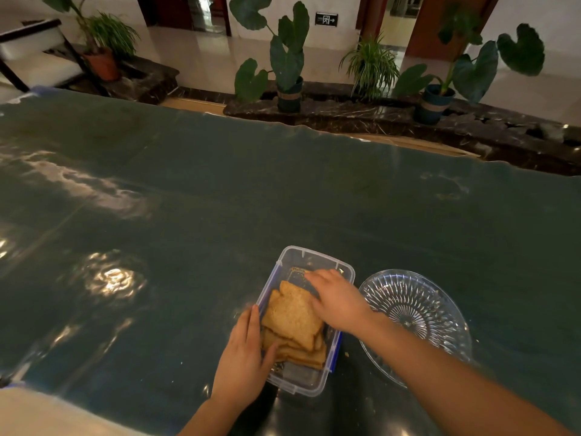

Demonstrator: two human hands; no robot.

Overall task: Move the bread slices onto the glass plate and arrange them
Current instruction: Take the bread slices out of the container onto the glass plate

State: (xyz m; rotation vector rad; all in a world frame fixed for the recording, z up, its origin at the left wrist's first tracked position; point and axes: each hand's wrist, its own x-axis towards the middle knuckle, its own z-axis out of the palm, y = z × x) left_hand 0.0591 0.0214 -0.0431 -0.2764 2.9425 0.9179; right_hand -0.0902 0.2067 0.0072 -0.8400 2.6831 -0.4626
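Dark green, glossy sheeting covers the tabletop (220, 190), mirroring ceiling lights. On it, near the front edge, a clear plastic container (306, 322) holds the bread slices (294, 325). Just beside it on the right stands the glass plate (418, 313), bare. The left hand (243, 360) braces the container's side; the right hand (338, 298) reaches inside, its grip on bread unclear. Potted plants (287, 64) line a marble ledge (345, 113) beyond.

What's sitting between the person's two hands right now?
In the head view, a stack of bread slices in a clear plastic box lies between the left hand and the right hand.
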